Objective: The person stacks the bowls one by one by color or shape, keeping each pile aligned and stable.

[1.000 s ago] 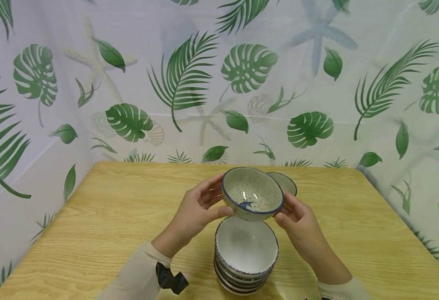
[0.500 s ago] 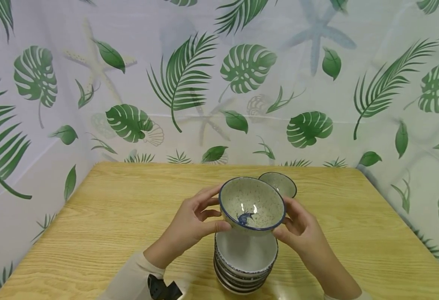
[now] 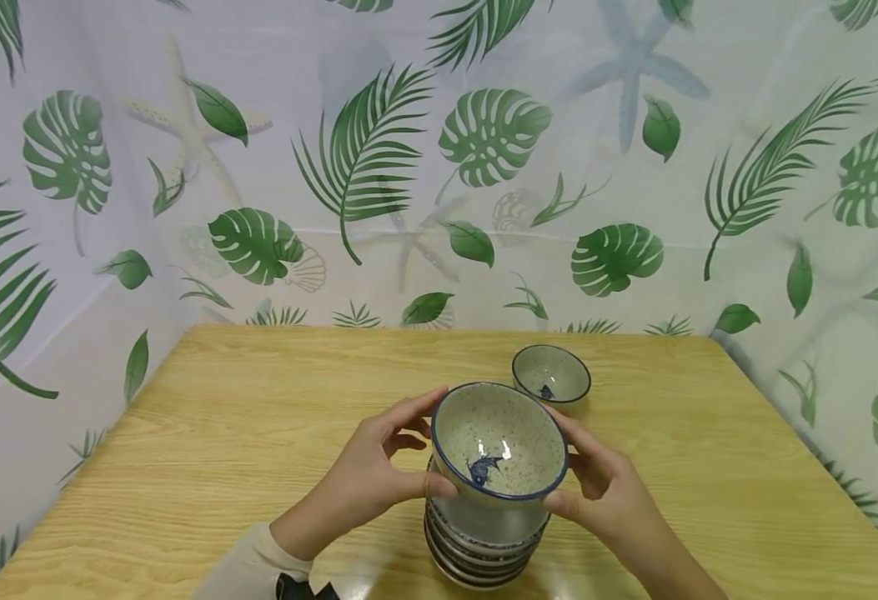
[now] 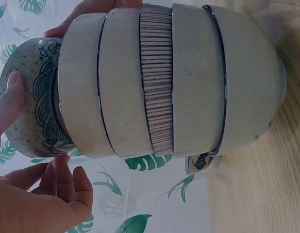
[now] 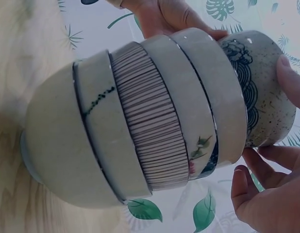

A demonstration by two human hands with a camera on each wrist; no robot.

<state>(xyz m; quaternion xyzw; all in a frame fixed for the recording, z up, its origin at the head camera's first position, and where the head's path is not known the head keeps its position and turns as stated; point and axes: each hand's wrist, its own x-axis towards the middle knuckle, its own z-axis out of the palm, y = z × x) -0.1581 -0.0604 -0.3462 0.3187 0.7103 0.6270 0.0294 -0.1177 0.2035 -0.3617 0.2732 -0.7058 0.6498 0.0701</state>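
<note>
A small speckled bowl (image 3: 500,433) with a blue rim and a blue fish inside is held between both hands. My left hand (image 3: 374,471) grips its left side, thumb near the front and fingers behind. On the opposite side my right hand (image 3: 607,487) grips it the same way. Directly under it stands a stack of several larger bowls (image 3: 484,558). In the left wrist view the speckled bowl's wave-patterned side (image 4: 41,99) meets the top bowl (image 4: 82,87) of the stack. Whether its weight rests there, I cannot tell.
Behind the stack, a second speckled bowl (image 3: 554,372) with a dark rim and a blue fish stands on the wooden table (image 3: 273,400). A leaf-printed cloth (image 3: 408,167) hangs beyond the table's back edge.
Both hands have lowered the speckled bowl toward the front, down to the top of the stack. The second bowl behind shows more fully now; the stack has stayed in place.
</note>
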